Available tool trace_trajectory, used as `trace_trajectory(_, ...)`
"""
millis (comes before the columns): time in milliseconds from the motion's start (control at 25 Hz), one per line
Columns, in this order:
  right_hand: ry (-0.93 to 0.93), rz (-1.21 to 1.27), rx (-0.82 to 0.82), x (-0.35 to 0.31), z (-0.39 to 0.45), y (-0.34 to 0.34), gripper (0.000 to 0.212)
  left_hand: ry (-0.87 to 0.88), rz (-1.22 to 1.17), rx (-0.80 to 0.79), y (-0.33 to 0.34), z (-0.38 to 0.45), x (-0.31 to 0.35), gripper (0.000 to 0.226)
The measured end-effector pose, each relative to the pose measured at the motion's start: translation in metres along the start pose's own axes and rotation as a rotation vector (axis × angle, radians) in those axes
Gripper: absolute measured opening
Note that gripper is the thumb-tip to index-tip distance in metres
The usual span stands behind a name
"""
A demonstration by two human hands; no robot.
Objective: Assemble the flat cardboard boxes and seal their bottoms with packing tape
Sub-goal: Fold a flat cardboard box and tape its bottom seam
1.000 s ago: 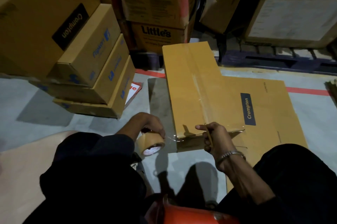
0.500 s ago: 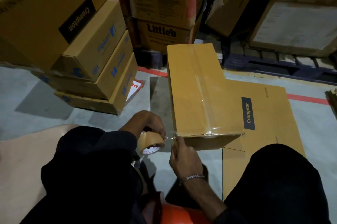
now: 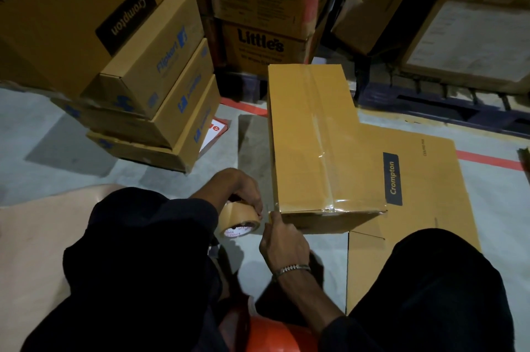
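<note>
Below, my left hand (image 3: 241, 191) grips the tan tape roll (image 3: 239, 219); my right hand (image 3: 282, 242) pinches clear tape at the smooth rectangular cardboard box's (image 3: 312, 145) near corner.

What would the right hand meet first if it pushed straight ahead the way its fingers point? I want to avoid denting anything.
Probably the near left corner of the taped box: the right hand already sits at it, though contact is unclear.
</note>
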State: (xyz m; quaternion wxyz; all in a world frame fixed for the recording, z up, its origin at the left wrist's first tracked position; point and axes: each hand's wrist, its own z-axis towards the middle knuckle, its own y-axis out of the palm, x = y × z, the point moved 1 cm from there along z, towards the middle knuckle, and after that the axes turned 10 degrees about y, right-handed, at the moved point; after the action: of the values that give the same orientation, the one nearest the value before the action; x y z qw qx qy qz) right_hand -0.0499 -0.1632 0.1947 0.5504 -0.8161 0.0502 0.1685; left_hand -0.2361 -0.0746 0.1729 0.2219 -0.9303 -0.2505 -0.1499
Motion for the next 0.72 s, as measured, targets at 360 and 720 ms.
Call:
trace_trajectory(360, 0.096, -0.012, -0.253, 0.016, -0.013, -0.017, 0.031, -0.020, 0.141, 0.018, -0.012, -0.010, -0.004, 0.040)
trace_trajectory(720, 0.031, 0.171, 0.151, 0.021, 0.061, -0.035, 0.047, 0.106, -0.012, 0.232, -0.087, -0.081, -0.021, 0.033)
